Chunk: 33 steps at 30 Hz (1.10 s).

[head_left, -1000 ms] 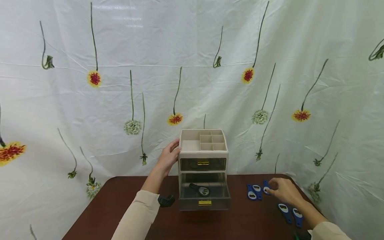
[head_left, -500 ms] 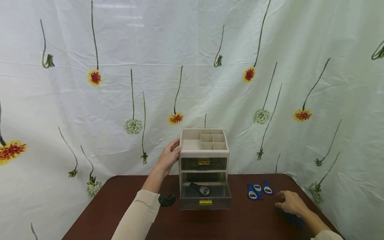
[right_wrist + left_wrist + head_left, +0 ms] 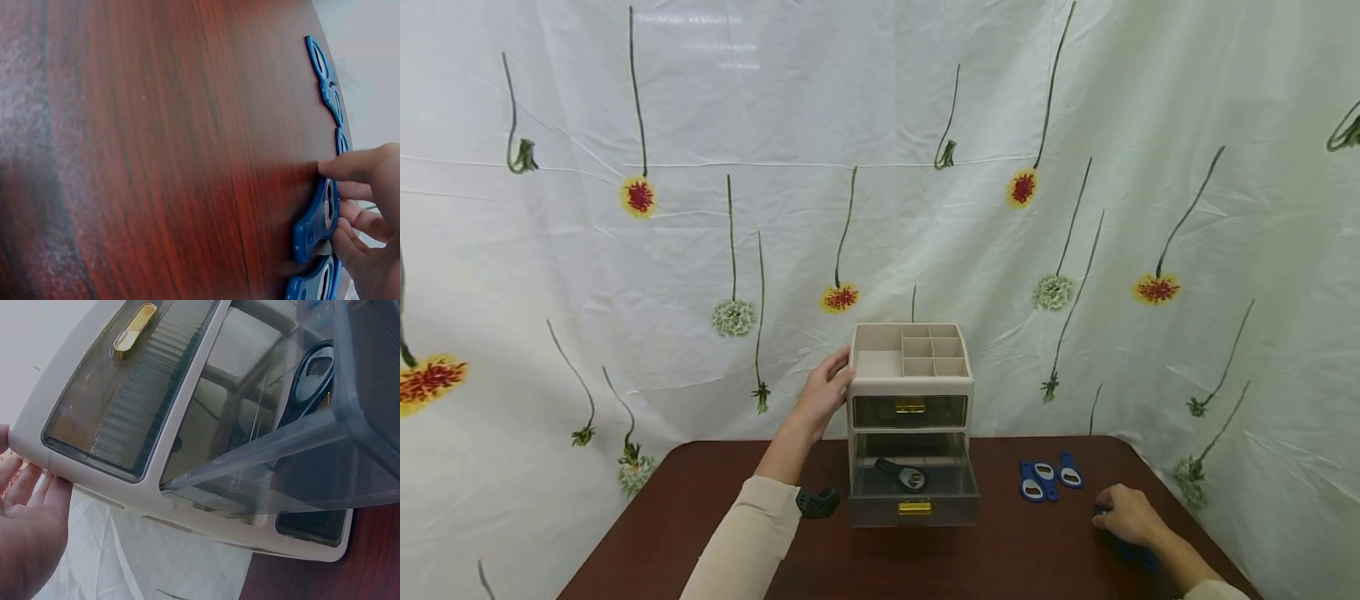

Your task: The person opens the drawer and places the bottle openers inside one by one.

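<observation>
A small beige drawer cabinet (image 3: 912,386) stands on the table, its middle drawer (image 3: 887,510) pulled out. Inside that clear drawer lies a dark bottle opener (image 3: 312,378). My left hand (image 3: 822,396) rests its fairly straight fingers against the cabinet's left side, near the top. Over on the right, my right hand (image 3: 1129,515) is low at the tabletop, thumb and fingers pinching the head of a blue bottle opener (image 3: 312,228). A second blue bottle opener (image 3: 310,284) lies right beside it. In the head view my right hand largely covers both.
Several more blue bottle openers (image 3: 1032,483) lie flat between the cabinet and my right hand. The brown table (image 3: 1000,558) has a back edge close to a hanging flowered cloth (image 3: 775,100). The cabinet's top has open compartments (image 3: 933,350).
My right hand has left a blue bottle opener by the group near the cabinet, then come down toward me onto the nearer pair. My left hand stays at the cabinet.
</observation>
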### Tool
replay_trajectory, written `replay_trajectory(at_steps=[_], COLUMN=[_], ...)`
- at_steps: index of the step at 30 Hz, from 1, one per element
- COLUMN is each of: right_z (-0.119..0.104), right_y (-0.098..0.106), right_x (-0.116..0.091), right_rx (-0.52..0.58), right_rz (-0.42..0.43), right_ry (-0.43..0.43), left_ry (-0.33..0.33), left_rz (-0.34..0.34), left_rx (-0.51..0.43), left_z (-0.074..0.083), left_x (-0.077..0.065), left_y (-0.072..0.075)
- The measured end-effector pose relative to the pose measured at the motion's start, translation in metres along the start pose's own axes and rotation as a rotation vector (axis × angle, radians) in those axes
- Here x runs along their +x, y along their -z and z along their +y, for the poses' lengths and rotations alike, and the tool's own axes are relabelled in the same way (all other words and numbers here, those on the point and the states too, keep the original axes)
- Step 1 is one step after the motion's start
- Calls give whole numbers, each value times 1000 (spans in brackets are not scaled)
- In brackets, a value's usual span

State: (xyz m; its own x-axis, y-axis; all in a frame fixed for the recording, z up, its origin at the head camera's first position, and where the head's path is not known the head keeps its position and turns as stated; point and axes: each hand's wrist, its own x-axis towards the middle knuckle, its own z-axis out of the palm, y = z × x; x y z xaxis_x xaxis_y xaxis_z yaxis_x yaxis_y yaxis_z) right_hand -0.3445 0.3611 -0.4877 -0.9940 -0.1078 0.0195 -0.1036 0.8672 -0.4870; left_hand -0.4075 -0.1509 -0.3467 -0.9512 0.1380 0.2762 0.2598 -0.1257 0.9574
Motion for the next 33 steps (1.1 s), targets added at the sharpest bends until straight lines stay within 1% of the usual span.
replay_trajectory(at_steps=[5,11,14,18,23,29,33], right_z=[2,0,-3,-9,-19,-36,-48], right_y=[0,3,6,11,18,26,30], right_x=[2,3,3,6,9,11,13], right_rx=[47,27,40,61,55,30,27], right_rz=[20,78,94,104,122,165,173], right_ry=[29,81,108,127,153,217,253], left_ry=[0,7,9,10,4,-3,-3], left_rz=[3,13,17,16,15,20,22], left_rx=[-4,8,4,6,9,18,19], left_z=[1,1,1,1,-1,-1,-2], left_x=[0,-1,-1,0,1,1,1], left_y=[1,-1,-1,-1,1,-1,-1])
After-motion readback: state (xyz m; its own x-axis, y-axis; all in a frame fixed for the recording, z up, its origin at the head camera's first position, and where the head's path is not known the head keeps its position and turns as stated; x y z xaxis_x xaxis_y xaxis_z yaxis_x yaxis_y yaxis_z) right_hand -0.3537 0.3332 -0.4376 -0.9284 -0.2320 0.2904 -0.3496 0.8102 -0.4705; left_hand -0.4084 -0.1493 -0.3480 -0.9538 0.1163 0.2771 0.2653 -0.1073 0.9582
